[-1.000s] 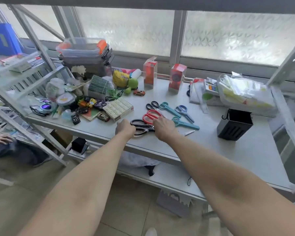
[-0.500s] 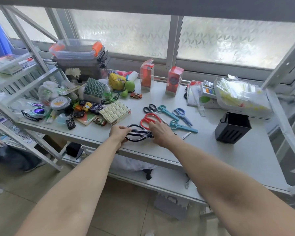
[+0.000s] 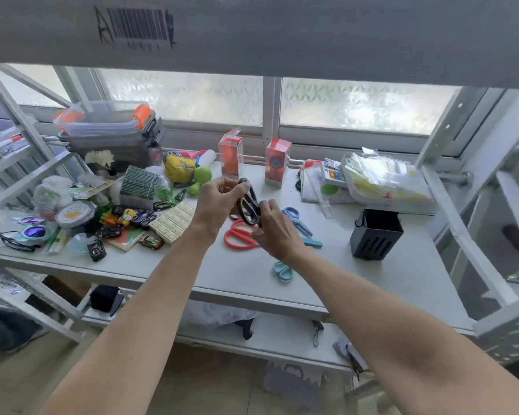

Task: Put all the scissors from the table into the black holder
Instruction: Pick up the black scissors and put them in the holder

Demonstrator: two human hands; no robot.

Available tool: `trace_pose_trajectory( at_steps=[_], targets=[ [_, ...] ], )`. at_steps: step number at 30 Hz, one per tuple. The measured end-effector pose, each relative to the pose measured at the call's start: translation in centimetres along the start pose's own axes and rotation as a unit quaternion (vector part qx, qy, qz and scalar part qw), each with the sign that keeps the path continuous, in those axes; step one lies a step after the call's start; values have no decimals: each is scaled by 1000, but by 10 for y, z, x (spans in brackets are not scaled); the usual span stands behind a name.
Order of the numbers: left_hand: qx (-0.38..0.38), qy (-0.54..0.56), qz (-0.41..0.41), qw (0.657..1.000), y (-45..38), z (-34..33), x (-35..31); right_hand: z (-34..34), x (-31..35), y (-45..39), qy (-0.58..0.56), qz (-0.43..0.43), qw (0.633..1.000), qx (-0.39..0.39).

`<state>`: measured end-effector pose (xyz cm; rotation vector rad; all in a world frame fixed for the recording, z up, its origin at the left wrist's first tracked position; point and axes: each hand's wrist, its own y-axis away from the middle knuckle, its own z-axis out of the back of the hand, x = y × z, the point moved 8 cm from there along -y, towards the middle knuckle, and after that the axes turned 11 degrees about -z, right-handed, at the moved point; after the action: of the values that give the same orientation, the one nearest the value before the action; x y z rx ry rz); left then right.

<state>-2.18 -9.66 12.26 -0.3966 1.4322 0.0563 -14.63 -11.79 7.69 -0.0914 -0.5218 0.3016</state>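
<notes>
Both hands hold the black scissors (image 3: 247, 203) lifted above the table, handles upward. My left hand (image 3: 219, 202) grips the handle loops; my right hand (image 3: 274, 227) pinches the lower part, hiding the blades. Beneath them on the table lie red scissors (image 3: 238, 235), blue scissors (image 3: 295, 218), and teal scissors whose handles (image 3: 282, 271) show below my right wrist. The black holder (image 3: 375, 233) stands upright to the right, apart from both hands.
Toy cars, glasses, a tin, boxes and stacked plastic bins (image 3: 111, 136) crowd the left of the grey table (image 3: 327, 283). Two red boxes (image 3: 277, 164) stand at the back. A tray of plastic bags (image 3: 384, 182) sits behind the holder. Metal shelf struts frame both sides.
The black scissors were lying on the table under my hands; now both hands have lifted them up off it. The view has tilted upward.
</notes>
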Motion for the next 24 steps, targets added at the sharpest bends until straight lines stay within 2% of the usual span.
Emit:
trace_pose_trajectory(
  at_steps=[6, 10, 14, 17, 20, 24],
  targets=[
    [113, 15, -82, 990, -13, -64, -57, 55, -32, -7, -99, -32, 989, -104],
    [197, 27, -115, 973, -10, -114, -78, 97, -64, 1, -125, -43, 972, -193],
    [214, 28, -109, 970, -9, -151, -67, 145, -102, 20, -191, -60, 935, -292],
    [232, -23, -61, 970, -7, -178, -29, 172, -139, 34, -196, -101, 913, -343],
    [293, -83, -2, 952, 4, -210, 15, 182, -172, 42, -151, -149, 913, -348],
    [353, -150, 37, 923, 17, -245, 52, 168, -192, 39, -119, -178, 938, -272]
  ],
)
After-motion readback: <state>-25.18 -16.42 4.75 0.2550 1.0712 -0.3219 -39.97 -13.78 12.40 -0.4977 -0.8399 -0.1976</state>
